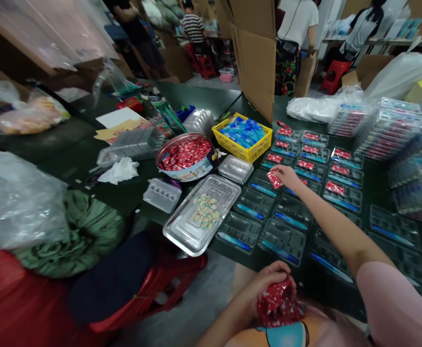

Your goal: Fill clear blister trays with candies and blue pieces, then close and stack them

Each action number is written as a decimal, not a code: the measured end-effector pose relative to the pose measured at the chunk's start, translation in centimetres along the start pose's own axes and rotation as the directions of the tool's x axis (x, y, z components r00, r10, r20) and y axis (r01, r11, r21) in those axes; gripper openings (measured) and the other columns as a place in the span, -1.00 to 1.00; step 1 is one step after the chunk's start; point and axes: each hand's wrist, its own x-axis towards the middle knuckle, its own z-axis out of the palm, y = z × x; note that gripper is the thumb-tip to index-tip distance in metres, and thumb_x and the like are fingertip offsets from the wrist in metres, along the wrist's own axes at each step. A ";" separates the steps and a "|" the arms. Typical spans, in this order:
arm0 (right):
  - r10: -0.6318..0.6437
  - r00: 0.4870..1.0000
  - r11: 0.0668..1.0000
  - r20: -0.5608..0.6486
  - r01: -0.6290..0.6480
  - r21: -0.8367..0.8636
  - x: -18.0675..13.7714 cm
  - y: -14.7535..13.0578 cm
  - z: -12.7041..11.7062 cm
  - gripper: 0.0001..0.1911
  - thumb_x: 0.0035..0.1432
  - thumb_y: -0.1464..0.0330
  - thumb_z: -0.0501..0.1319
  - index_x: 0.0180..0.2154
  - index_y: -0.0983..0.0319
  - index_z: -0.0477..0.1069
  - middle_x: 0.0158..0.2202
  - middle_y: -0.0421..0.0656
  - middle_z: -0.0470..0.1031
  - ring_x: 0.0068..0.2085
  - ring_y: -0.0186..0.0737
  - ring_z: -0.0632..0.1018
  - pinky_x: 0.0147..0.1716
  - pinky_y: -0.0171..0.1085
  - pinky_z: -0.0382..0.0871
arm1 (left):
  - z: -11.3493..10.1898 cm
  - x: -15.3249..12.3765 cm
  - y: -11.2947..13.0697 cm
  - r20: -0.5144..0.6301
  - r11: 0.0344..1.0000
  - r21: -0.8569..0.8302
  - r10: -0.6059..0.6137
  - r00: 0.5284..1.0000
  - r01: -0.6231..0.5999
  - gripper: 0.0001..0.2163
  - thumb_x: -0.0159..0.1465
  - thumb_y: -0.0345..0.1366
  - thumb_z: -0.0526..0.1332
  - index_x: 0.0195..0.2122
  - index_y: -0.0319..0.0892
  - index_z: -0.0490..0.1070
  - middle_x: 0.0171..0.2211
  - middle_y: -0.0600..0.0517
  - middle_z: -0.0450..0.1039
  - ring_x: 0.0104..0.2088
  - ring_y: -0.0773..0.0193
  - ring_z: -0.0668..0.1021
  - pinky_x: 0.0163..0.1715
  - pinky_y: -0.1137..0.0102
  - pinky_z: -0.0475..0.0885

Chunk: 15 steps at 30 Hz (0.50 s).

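Note:
My right hand (pixel 286 176) reaches out over rows of clear plastic trays (pixel 283 238) on the dark table and pinches a small red packet (pixel 274 180) above one tray. Each tray holds a blue toothbrush; the farther trays (pixel 306 164) also hold red packets. Close to my body, my left hand (pixel 268 282) is closed around a bunch of red packets (pixel 278 303).
A round metal bowl of red packets (pixel 185 155), a yellow basket of blue items (pixel 242 135) and a steel tray with small pale pieces (pixel 201 212) sit left of the trays. Stacks of filled trays (pixel 387 130) stand at right. A cardboard box (pixel 254 58) and people are behind.

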 end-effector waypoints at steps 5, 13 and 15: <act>-0.046 0.998 0.992 0.048 0.051 -0.112 5.5 1.0 3.2 -0.73 0.07 0.57 0.14 -0.23 0.28 0.56 -0.41 -0.17 0.57 -0.36 -0.26 0.52 -0.22 -0.29 0.38 | -2.9 -0.1 0.1 -0.008 0.998 -0.036 0.051 0.999 -0.051 -0.75 0.07 -0.25 0.37 -0.30 -0.20 0.36 -0.57 0.05 0.44 -0.49 0.26 0.54 -0.41 0.41 0.38; -0.149 0.979 0.932 0.143 0.187 -0.311 5.0 1.9 4.2 -0.73 0.21 0.50 0.14 -0.10 0.34 0.54 -0.07 0.09 0.54 -0.04 -0.11 0.50 0.02 -0.15 0.33 | -3.3 -0.3 0.1 0.001 0.993 -0.112 0.025 1.000 -0.024 -0.78 0.13 -0.28 0.34 -0.24 -0.15 0.36 -0.53 0.05 0.42 -0.49 0.28 0.49 -0.33 0.32 0.40; -0.174 0.963 0.902 0.204 0.239 -0.360 4.4 1.5 3.9 -0.73 0.24 0.50 0.10 -0.12 0.38 0.54 -0.11 0.12 0.55 -0.06 -0.08 0.51 0.01 -0.12 0.34 | -3.1 -0.2 -0.1 0.008 0.995 -0.100 0.023 1.000 -0.022 -0.78 0.13 -0.28 0.34 -0.24 -0.15 0.36 -0.52 0.05 0.43 -0.48 0.28 0.49 -0.32 0.32 0.40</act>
